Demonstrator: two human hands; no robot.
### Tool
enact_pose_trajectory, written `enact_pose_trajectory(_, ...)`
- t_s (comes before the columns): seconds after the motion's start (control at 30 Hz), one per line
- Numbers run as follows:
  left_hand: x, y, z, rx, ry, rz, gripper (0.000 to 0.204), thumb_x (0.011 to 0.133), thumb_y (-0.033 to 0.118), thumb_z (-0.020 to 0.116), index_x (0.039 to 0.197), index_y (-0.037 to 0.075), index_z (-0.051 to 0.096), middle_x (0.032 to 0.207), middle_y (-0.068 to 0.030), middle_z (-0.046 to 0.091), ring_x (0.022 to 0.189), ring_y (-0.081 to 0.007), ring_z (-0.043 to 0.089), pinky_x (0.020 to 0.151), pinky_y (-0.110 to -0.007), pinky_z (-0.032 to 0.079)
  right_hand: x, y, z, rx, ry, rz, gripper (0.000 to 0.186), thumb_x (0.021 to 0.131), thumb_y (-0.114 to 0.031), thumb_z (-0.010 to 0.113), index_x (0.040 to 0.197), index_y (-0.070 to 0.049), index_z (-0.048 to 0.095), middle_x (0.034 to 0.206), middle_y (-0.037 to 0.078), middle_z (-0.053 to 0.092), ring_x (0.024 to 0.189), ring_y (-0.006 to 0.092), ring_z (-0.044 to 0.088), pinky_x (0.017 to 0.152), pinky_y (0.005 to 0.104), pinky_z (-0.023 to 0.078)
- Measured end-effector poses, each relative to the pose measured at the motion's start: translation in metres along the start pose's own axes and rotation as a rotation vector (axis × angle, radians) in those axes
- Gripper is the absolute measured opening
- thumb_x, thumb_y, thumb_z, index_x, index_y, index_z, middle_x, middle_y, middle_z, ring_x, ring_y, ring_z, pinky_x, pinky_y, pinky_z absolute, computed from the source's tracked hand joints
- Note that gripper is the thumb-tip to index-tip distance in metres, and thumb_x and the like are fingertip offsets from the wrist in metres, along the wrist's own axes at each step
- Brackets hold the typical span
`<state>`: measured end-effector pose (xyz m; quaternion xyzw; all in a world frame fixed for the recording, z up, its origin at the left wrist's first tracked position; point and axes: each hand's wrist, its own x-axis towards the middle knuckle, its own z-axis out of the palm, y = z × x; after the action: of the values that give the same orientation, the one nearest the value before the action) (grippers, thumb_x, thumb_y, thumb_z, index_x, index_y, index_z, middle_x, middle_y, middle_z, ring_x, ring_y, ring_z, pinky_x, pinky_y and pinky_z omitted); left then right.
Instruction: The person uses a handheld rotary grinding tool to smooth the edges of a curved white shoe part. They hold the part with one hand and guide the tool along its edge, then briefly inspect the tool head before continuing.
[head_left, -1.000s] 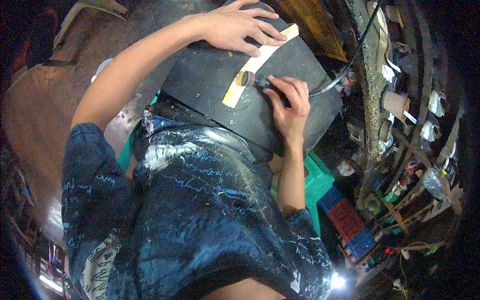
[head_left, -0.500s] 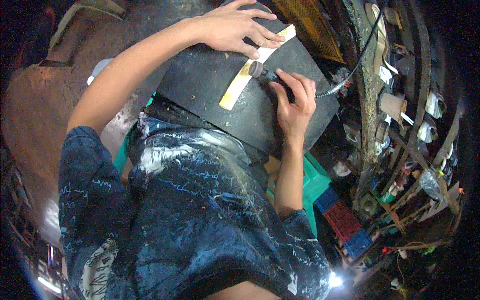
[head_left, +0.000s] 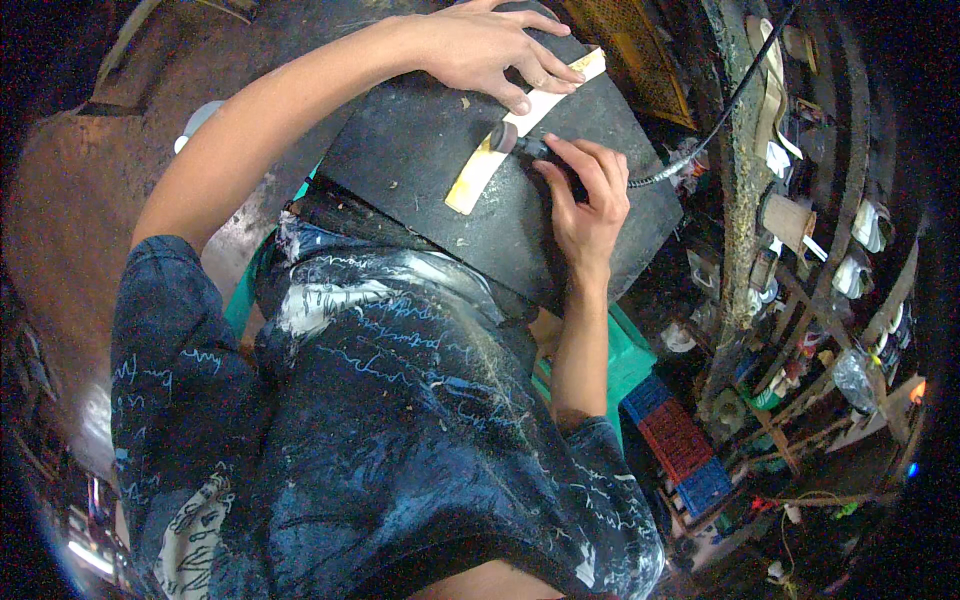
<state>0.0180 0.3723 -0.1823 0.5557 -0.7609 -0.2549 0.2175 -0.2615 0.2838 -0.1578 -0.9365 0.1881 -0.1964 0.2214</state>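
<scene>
At the far left, a brown floor (head_left: 70,225) stretches away, with a bright light tube (head_left: 90,557) near the lower rim. A pale, rounded thing (head_left: 200,125), too partly hidden to name, shows behind the left forearm. The person wears a dark blue shirt (head_left: 370,430) covered in script-like markings and dusted with pale specks.

In front of the body sits a black-topped bench (head_left: 400,165) with small scraps on it. The left hand (head_left: 495,58) reaches across it, palm down and fingers spread, gripping nothing; its thumb and some fingertips rest on a pale strip (head_left: 532,117). This flat, gently curved strip lies slantwise on the bench, its lower-left end and upper-right end yellowish. Against its middle stretch, just below the left thumb, is the round brownish disc (head_left: 503,137) of a dark handheld tool (head_left: 532,149). The right hand (head_left: 590,190) grasps that tool between thumb and curled fingers, coming in from the right side.

Beyond, a green plastic stool (head_left: 625,360) stands low beside the bench, and a yellow crate (head_left: 632,50) lies past its top edge. Next come a blue-and-red crate (head_left: 678,440), a black cable (head_left: 715,130) running up from near the right hand, a rough post (head_left: 742,200), and a clear plastic bag (head_left: 853,378).
</scene>
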Motion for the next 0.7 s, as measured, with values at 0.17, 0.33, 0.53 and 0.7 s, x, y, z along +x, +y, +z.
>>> enact_pose_trajectory(0.17,0.004,-0.0015,0.0048,0.048,0.022,0.01,0.057,0.103,0.046,0.066,0.156,0.026,0.065,0.173,0.0049,0.048,0.168,-0.0352,0.022,0.133,-0.066,0.004,0.0022,0.0005,-0.0038,-0.015,-0.029,-0.001,0.037,0.08,-0.012,0.092,0.116,-0.017,0.085,0.105,0.007,0.075,0.101,0.0284,0.067,0.091,0.0421,0.05)
enact_pose_trajectory(0.33,0.001,-0.0042,0.0012,-0.024,-0.034,0.003,0.058,0.103,0.045,0.066,0.158,0.026,0.064,0.173,0.0043,0.048,0.168,-0.0351,0.02,0.133,-0.066,0.002,0.0039,0.0005,-0.003,-0.052,-0.019,0.013,0.037,0.08,-0.013,0.091,0.116,-0.017,0.085,0.105,0.007,0.074,0.101,0.0283,0.067,0.092,0.042,0.051)
enact_pose_trajectory(0.53,0.006,-0.0051,0.0078,0.042,0.008,0.011,0.057,0.104,0.046,0.065,0.158,0.025,0.064,0.173,0.0044,0.047,0.169,-0.0349,0.019,0.133,-0.065,0.002,0.0025,0.0012,-0.0044,-0.016,-0.031,-0.025,0.037,0.079,-0.012,0.092,0.115,-0.017,0.085,0.106,0.007,0.076,0.101,0.028,0.068,0.093,0.0418,0.051)
enact_pose_trajectory(0.7,0.0056,-0.0035,0.0026,0.006,-0.035,-0.012,0.056,0.104,0.045,0.065,0.157,0.025,0.064,0.173,0.0045,0.048,0.169,-0.0345,0.019,0.134,-0.065,0.002,0.0023,0.0064,-0.006,-0.04,0.058,0.021,0.037,0.08,-0.012,0.093,0.116,-0.017,0.085,0.108,0.007,0.077,0.102,0.028,0.069,0.092,0.0413,0.052)
